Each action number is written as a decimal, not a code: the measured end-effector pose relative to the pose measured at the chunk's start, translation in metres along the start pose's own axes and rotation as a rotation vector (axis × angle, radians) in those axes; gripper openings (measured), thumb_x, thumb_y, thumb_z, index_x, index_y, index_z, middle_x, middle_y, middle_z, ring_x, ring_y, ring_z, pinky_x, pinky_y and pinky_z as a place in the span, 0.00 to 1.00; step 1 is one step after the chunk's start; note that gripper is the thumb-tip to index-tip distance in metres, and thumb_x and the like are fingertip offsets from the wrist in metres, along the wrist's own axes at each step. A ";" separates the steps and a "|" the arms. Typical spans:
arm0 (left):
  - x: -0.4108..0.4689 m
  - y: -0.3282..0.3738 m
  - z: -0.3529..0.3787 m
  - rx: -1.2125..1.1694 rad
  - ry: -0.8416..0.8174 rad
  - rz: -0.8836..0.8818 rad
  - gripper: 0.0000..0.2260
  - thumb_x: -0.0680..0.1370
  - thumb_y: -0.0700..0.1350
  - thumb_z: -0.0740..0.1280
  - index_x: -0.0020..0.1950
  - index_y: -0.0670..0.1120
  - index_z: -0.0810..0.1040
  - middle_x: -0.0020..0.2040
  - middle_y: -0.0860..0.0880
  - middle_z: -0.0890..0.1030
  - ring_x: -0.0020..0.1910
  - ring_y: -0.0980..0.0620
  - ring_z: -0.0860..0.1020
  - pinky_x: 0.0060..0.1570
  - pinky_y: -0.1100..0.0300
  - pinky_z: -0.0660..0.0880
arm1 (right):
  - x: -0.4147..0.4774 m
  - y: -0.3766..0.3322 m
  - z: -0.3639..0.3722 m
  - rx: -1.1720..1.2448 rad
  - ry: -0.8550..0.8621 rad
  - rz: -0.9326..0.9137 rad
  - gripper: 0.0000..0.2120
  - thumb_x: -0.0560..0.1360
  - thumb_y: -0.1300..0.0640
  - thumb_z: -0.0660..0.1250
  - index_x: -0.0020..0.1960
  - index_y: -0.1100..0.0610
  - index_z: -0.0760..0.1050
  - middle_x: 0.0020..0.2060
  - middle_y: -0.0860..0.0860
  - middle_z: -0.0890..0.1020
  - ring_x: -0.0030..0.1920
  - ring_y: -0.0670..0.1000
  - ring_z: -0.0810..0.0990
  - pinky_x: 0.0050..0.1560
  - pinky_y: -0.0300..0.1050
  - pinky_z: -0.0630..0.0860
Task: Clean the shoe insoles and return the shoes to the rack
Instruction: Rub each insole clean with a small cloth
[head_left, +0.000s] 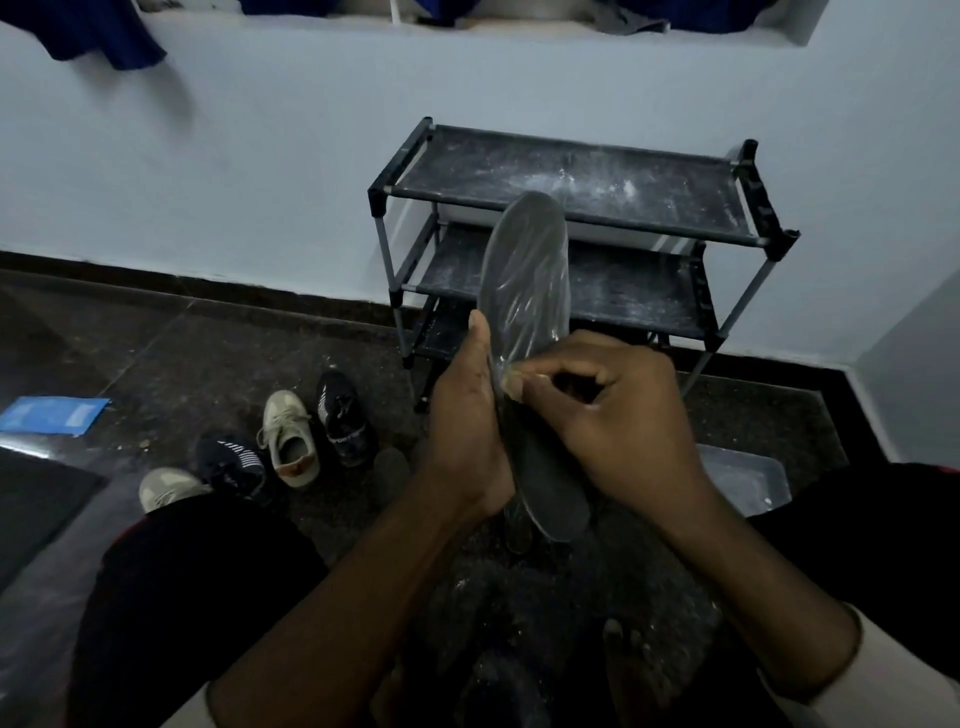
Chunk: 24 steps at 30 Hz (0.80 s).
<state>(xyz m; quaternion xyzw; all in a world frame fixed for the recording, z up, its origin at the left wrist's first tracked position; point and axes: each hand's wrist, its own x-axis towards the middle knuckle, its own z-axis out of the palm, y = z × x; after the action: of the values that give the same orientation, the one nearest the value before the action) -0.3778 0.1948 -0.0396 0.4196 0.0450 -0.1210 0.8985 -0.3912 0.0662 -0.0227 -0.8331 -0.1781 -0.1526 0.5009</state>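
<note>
A dark grey insole (524, 291) stands nearly upright in front of me, toe end up, with a shiny clear film over its upper part. My left hand (467, 415) grips its left edge at mid length, thumb pointing up. My right hand (613, 410) pinches the film at the insole's right edge with thumb and forefinger. The black three-shelf shoe rack (748, 239) stands against the wall behind, its shelves dusted with white powder and holding no shoes. On the floor to the left lie a beige sneaker (288, 436), a black sneaker (343, 415), another black striped sneaker (236, 465) and a second beige one (166, 488).
A clear plastic tub (748, 478) sits on the floor at the right, behind my right wrist. A blue packet (52, 414) lies at the far left on the dark tiled floor. My knees in dark trousers frame the bottom of the view. White powder speckles the floor between them.
</note>
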 end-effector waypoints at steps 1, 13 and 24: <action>0.000 0.001 0.000 0.006 0.000 0.007 0.29 0.84 0.61 0.52 0.69 0.39 0.76 0.62 0.36 0.81 0.62 0.41 0.81 0.59 0.49 0.80 | -0.003 -0.002 0.001 0.017 -0.048 -0.015 0.03 0.75 0.61 0.76 0.47 0.56 0.87 0.42 0.44 0.86 0.45 0.44 0.84 0.48 0.41 0.81; -0.003 0.003 0.002 -0.006 -0.007 0.003 0.29 0.85 0.60 0.52 0.68 0.38 0.76 0.63 0.35 0.80 0.64 0.39 0.79 0.63 0.49 0.78 | -0.004 0.001 -0.006 0.038 -0.171 -0.035 0.04 0.74 0.62 0.76 0.47 0.55 0.87 0.41 0.44 0.86 0.44 0.46 0.85 0.47 0.44 0.81; -0.004 -0.003 0.003 -0.038 -0.045 -0.019 0.27 0.85 0.60 0.53 0.71 0.40 0.75 0.67 0.37 0.78 0.66 0.41 0.78 0.63 0.48 0.77 | 0.002 0.005 -0.012 0.051 -0.135 -0.013 0.04 0.74 0.62 0.76 0.46 0.54 0.88 0.40 0.45 0.86 0.43 0.47 0.85 0.46 0.51 0.82</action>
<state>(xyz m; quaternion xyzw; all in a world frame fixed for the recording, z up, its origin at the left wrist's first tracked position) -0.3826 0.1908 -0.0393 0.3993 0.0312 -0.1381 0.9058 -0.3882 0.0533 -0.0209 -0.8274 -0.2208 -0.0947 0.5077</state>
